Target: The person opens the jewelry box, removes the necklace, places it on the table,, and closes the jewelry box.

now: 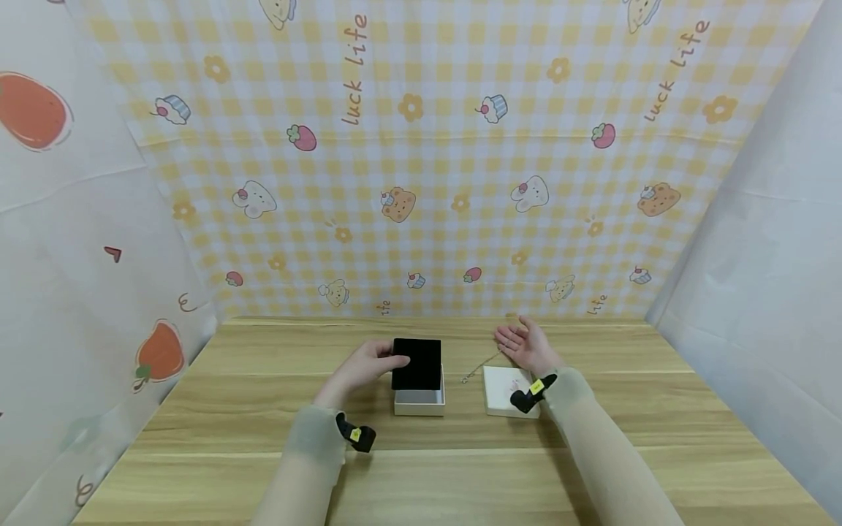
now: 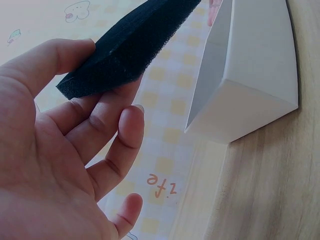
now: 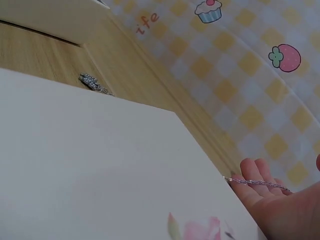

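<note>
My left hand (image 1: 360,370) pinches a square black foam pad (image 1: 419,364) between thumb and fingers. The pad is held over an open white box (image 1: 419,410), and the left wrist view shows it tilted and apart from the box wall (image 2: 260,107). My right hand (image 1: 528,351) lies palm up with relaxed fingers behind a white lid (image 1: 502,394). Across those fingers runs a thin silver chain necklace (image 3: 257,182). Its other end reaches the table, where a sparkling pendant (image 3: 89,80) rests between box and lid. The lid hides part of the chain in the right wrist view.
A wooden table (image 1: 427,482) bears everything. Behind it hangs a yellow checked cloth (image 1: 427,241), with pale cloths at both sides. The lid has a pink flower print (image 3: 202,229) on top. Each wrist wears a black strap with a small camera.
</note>
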`<state>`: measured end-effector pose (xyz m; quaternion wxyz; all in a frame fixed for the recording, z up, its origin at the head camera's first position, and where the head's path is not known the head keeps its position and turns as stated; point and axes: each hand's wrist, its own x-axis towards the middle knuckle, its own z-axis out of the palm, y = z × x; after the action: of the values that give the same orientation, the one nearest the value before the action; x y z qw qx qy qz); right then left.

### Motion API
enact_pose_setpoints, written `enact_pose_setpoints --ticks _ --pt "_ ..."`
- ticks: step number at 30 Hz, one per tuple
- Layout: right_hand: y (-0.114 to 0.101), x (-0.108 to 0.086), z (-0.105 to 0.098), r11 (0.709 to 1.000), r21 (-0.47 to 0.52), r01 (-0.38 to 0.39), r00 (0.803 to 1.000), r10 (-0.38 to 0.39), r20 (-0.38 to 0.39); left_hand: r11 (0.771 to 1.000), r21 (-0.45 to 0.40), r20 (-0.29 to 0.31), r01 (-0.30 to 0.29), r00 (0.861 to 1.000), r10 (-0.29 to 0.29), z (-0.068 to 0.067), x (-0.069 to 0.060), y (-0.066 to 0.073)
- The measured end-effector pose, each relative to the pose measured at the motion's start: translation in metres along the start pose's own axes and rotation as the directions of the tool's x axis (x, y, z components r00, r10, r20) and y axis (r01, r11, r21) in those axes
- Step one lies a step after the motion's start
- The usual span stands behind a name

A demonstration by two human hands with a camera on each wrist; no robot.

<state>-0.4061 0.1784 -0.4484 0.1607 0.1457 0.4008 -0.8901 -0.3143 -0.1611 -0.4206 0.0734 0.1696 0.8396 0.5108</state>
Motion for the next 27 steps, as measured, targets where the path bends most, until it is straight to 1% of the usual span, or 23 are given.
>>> enact_pose_setpoints --ticks 9,15,21,27 --pt "-0.002 0.002 -0.005 1.0 0.028 0.001 1.0 -0.001 -0.011 1.0 0.013 0.001 0.004 1.0 -0.004 0.001 0.0 0.002" --pt "-0.004 0.004 -0.009 0.999 0.049 -0.002 0.999 0.003 -0.032 1.0 0.017 0.002 0.008 1.0 -0.008 0.002 -0.001 0.002" --pt "-0.006 0.005 -0.013 0.998 0.063 -0.003 1.0 0.004 -0.013 1.0 0.018 0.006 -0.003 1.0 0.003 0.001 -0.001 0.001" --pt "-0.007 0.004 -0.015 0.997 0.08 0.0 1.0 0.001 -0.01 1.0 0.007 0.01 -0.002 1.0 0.002 0.001 -0.001 0.001"
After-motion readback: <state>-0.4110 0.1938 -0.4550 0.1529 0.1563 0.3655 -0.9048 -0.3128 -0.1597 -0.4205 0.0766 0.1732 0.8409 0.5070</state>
